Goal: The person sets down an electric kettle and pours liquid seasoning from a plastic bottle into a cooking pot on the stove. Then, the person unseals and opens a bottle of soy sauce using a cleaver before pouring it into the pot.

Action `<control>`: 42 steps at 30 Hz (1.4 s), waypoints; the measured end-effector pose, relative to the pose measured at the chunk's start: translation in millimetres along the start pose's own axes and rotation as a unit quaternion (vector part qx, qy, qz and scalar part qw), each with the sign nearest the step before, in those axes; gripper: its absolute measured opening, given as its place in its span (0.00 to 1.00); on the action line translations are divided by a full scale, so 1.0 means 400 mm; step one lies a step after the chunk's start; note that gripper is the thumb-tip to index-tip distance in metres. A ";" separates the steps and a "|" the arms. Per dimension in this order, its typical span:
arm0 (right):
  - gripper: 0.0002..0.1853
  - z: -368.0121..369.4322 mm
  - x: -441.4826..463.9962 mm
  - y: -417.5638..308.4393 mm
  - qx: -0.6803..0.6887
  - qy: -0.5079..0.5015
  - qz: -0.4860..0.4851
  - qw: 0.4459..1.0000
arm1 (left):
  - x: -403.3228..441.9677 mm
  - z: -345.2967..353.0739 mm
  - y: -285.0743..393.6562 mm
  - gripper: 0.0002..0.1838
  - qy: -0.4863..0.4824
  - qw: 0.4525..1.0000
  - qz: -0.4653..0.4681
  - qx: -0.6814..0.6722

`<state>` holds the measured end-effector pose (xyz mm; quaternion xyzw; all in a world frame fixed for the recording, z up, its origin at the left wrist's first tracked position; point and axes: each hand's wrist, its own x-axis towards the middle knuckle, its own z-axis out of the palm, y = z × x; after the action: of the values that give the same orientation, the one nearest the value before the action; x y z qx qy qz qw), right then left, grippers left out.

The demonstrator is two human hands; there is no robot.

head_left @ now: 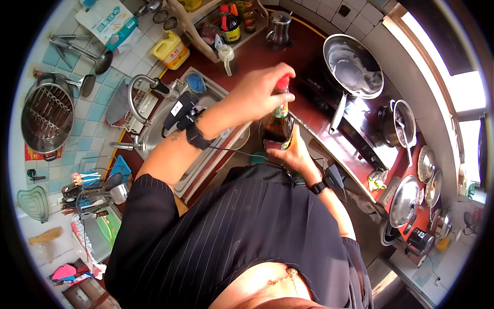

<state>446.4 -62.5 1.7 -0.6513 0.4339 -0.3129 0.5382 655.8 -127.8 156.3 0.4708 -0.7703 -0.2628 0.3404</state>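
Note:
A dark glass bottle (278, 126) with a red cap is held upright in front of my chest. My left hand (262, 91) has its fingers closed around the red cap at the top. Lower down, my right hand (294, 150) grips the bottle near its base. The label on the bottle is partly visible, and its lower end is partly covered by my right hand. The bottle is over the front edge of the dark red counter (252, 63), between the sink and the stove.
On the left is a steel sink (206, 154) with a curved faucet (135, 98). A frying pan (353, 67) sits on the stove at the right, its handle pointing towards me. Beyond it are a pot (404, 123) and several lids. A white-capped bottle (226, 57) stands behind my left hand.

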 end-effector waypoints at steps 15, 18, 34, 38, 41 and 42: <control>0.19 -0.199 -0.286 0.229 -0.095 0.139 0.255 0.952 | 0.374 0.055 -0.607 0.35 0.157 0.964 -0.079 0.199; 0.17 -0.240 -0.412 0.270 -0.082 0.205 0.327 0.919 | 0.418 0.083 -0.715 0.34 0.166 0.952 -0.115 0.230; 0.18 -0.378 -0.755 0.319 0.048 0.396 0.398 0.826 | 0.483 0.075 -0.983 0.32 0.188 0.917 -0.182 0.300; 0.17 -0.433 -0.841 0.309 0.039 0.442 0.401 0.802 | 0.487 0.089 -0.936 0.30 0.173 0.906 -0.225 0.314; 0.15 -0.505 -0.936 0.325 0.034 0.471 0.377 0.797 | 0.498 0.079 -1.074 0.43 0.180 0.896 -0.161 0.373; 0.15 -0.535 -0.965 0.314 0.037 0.492 0.353 0.795 | 0.507 0.073 -1.003 0.51 0.107 0.890 -0.248 0.368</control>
<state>65.4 188.3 -49.2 -0.1905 0.8279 -0.3956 0.3489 786.6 -476.8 -97.2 0.7634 -0.6288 0.0157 0.1468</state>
